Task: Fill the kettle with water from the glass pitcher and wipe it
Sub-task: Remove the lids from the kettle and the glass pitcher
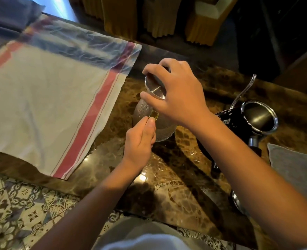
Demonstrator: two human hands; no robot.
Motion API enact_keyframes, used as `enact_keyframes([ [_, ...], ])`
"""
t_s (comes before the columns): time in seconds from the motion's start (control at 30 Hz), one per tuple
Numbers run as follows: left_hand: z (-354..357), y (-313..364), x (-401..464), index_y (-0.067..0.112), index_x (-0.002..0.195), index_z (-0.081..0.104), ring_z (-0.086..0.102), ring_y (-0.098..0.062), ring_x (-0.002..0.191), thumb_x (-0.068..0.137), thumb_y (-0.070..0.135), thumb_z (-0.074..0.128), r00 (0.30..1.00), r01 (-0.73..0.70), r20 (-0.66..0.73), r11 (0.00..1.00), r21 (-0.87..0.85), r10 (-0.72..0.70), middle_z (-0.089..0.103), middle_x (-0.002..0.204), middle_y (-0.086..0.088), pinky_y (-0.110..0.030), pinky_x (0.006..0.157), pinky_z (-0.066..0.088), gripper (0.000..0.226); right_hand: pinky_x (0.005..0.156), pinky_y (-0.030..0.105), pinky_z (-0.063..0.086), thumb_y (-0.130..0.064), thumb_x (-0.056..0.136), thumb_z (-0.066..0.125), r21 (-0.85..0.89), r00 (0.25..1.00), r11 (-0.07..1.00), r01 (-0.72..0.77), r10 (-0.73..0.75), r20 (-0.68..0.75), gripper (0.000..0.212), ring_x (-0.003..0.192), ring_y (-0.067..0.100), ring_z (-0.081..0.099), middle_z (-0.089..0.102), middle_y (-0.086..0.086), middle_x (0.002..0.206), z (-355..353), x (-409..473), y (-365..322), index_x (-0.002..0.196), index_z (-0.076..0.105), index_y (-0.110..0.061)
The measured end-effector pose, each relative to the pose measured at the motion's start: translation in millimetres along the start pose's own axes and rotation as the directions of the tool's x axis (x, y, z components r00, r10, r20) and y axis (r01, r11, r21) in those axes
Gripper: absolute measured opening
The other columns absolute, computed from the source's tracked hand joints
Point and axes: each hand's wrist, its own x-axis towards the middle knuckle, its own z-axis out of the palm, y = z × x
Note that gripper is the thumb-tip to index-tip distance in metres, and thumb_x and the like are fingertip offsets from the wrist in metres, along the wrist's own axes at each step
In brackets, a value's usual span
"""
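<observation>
A pale garment at the bottom edge and two bare forearms lie closest, reaching out over a glossy brown marble surface (pixel 176 186). The left hand (pixel 140 139) is curled shut around the yellowish handle of the glass pitcher (pixel 142 110), thumb pressed along its top. The pitcher, textured and rounded, stands on the surface between the two hands. Above it, the right hand (pixel 176 92) arches over the pitcher's round metal lid (pixel 155 87), fingertips and thumb pinching its rim; the lid sits tilted at the pitcher's mouth.

To the right, just past the right forearm, stands the black kettle (pixel 239 121) with its thin gooseneck spout rising behind it and its mouth uncovered, the steel rim showing a dark interior. A grey cloth (pixel 297 166) lies near the kettle at the right edge. A white towel (pixel 46 109) with red stripes spreads over the left of the surface, well apart from the kettle. Patterned floor tiles show lower left.
</observation>
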Motion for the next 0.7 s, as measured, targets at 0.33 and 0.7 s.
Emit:
enact_keyframes([
  [0.33,-2,-5,1,0.028,0.072,0.044,0.034,-0.009,0.049,0.107,0.039,0.035,1.000,-0.021,0.015,0.999,-0.025,0.021,0.039,0.057,0.012,-0.027,0.048,0.030,0.037,0.083,0.031,0.049,-0.078,0.083,0.060,0.098,0.999,0.994,-0.047,0.044,0.027,0.064,0.120,0.016,0.052,0.058,-0.004,0.133,-2,3,2,0.134,0.059,-0.039],
  [0.7,-3,-3,2,0.010,0.070,0.040,0.032,-0.018,0.051,0.108,0.035,0.031,0.999,-0.014,0.032,0.998,-0.067,0.016,0.034,0.060,-0.020,-0.029,0.048,0.029,0.047,0.087,0.037,0.055,-0.029,0.093,0.070,0.931,0.926,0.246,-0.272,0.329,0.184,0.036,0.106,0.022,0.067,0.064,0.004,0.119,-28,2,20,0.128,0.063,-0.025],
])
